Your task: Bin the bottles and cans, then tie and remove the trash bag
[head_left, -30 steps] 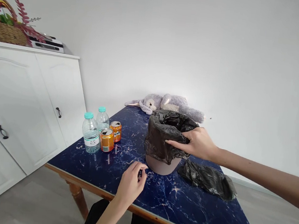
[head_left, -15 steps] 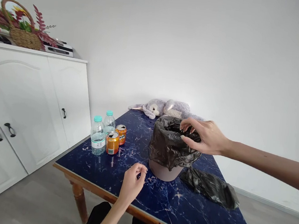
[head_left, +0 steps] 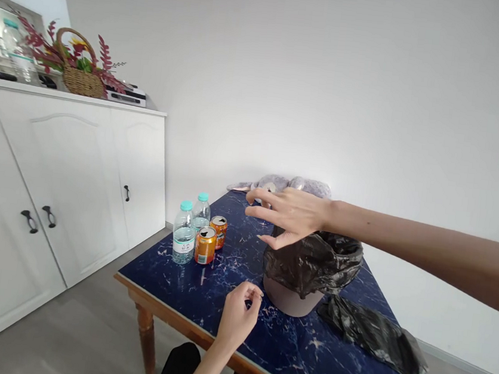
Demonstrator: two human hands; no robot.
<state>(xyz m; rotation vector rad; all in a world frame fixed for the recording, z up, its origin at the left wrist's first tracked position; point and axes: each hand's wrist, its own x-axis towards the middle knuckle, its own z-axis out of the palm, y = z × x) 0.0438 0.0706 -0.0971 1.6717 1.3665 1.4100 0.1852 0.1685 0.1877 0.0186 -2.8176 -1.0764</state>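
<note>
My right hand (head_left: 289, 212) hangs in the air with fingers apart, in front of and left of the black bag's opening, holding nothing. Behind it, a black plastic bag (head_left: 312, 266) lines a greyish-brown trash can (head_left: 293, 302) and folds over its rim. My left hand (head_left: 240, 313) hovers at the table's near edge, thumb and fingertips curled together; nothing shows between them. To the left stand two orange soda cans, a nearer one (head_left: 205, 245) and a farther one (head_left: 218, 231). Beside them are two water bottles with teal caps, the front one (head_left: 183, 241) and the rear one (head_left: 202, 213).
Another black plastic bag (head_left: 372, 336) lies flat right of the can. A grey plush toy (head_left: 312, 187) rests at the far end of the blue marbled table (head_left: 275, 358). A white cabinet (head_left: 71, 172) with a flower basket (head_left: 84, 81) on top stands at left.
My right hand has moved left, away from the bag's opening, and its fingers have spread. My left hand stays curled by the table edge. The view has turned left.
</note>
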